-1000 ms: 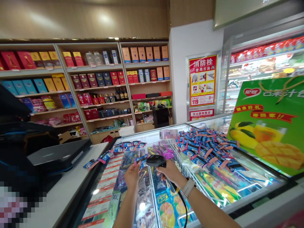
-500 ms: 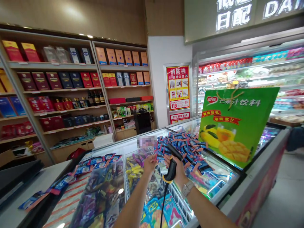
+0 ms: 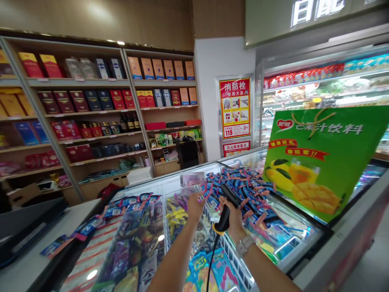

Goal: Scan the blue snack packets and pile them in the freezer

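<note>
My right hand (image 3: 236, 221) is wrapped round a black barcode scanner (image 3: 224, 219) with yellow trim, its cable hanging down toward me. Just to its left, the closed fingers of my left hand (image 3: 195, 206) pinch a small blue-and-pink packet (image 3: 208, 192), partly blurred. Both hands are above a chest freezer's glass top. Beyond them spreads a pile of similar blue-and-pink packets (image 3: 252, 190) on the glass. More of these packets (image 3: 133, 201) lie in a strip at the left.
Frozen goods in white wire baskets (image 3: 234, 259) show beneath the glass. A green mango-drink gift bag (image 3: 322, 162) stands on the freezer at the right. A white counter (image 3: 75, 223) with a black device adjoins at the left. Shelves of boxes (image 3: 103, 101) line the back.
The view has turned slightly left, so the scene sits further right. My left hand has lifted the packet a little and tilted it away from the scanner. My right hand keeps its grip.
</note>
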`<action>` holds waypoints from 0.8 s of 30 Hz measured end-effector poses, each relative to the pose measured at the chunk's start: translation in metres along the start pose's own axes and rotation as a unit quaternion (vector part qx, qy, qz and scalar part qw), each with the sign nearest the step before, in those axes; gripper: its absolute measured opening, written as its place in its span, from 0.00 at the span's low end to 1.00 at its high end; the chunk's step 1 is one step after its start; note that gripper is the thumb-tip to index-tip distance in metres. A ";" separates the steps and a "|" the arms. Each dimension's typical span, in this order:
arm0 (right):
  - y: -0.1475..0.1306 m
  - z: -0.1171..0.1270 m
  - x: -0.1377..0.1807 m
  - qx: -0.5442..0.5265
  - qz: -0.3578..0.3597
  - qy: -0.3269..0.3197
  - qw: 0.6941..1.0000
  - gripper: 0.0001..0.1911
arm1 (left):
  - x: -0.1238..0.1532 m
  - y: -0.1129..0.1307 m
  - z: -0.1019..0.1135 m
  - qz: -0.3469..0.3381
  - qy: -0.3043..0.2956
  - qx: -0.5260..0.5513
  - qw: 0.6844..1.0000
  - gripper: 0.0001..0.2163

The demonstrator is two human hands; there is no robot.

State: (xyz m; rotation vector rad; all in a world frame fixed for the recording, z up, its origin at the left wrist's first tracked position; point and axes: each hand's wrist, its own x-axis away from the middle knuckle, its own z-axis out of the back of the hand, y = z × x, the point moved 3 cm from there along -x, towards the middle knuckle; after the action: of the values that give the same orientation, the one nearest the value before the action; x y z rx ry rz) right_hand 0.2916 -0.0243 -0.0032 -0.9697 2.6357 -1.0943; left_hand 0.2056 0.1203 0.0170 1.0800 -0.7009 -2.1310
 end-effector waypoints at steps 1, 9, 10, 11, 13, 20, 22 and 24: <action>0.001 -0.004 0.006 -0.008 0.003 0.011 1.000 0.11 | 0.000 -0.006 0.018 -0.003 0.012 -0.015 1.000 0.09; 0.081 -0.078 0.066 -0.025 -0.193 -0.080 0.978 0.07 | 0.033 -0.101 0.231 0.099 0.104 -0.301 0.943 0.14; 0.099 -0.090 0.077 -0.019 -0.222 -0.097 0.970 0.08 | 0.044 -0.113 0.257 0.116 0.111 -0.341 0.926 0.15; 0.117 -0.101 0.088 -0.014 -0.244 -0.115 0.963 0.10 | 0.055 -0.124 0.280 0.127 0.117 -0.381 0.908 0.16; 0.154 -0.120 0.109 -0.006 -0.286 -0.135 0.949 0.13 | 0.077 -0.143 0.318 0.151 0.137 -0.447 0.871 0.18; 0.206 -0.152 0.138 0.008 -0.279 -0.227 0.933 0.23 | 0.085 -0.187 0.377 0.310 0.139 -0.465 0.818 0.33; 0.203 -0.152 0.135 0.006 -0.278 -0.219 0.935 0.22 | 0.073 -0.193 0.377 0.316 0.086 -0.443 0.835 0.32; 0.201 -0.151 0.133 0.007 -0.282 -0.214 0.935 0.21 | 0.064 -0.193 0.375 0.279 0.052 -0.449 0.847 0.28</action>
State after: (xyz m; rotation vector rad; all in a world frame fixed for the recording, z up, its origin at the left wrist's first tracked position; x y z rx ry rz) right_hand 0.0321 0.0907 -0.0122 -1.7941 2.0421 -0.8458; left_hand -0.1953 0.2622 0.0456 0.3833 0.0901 -1.5523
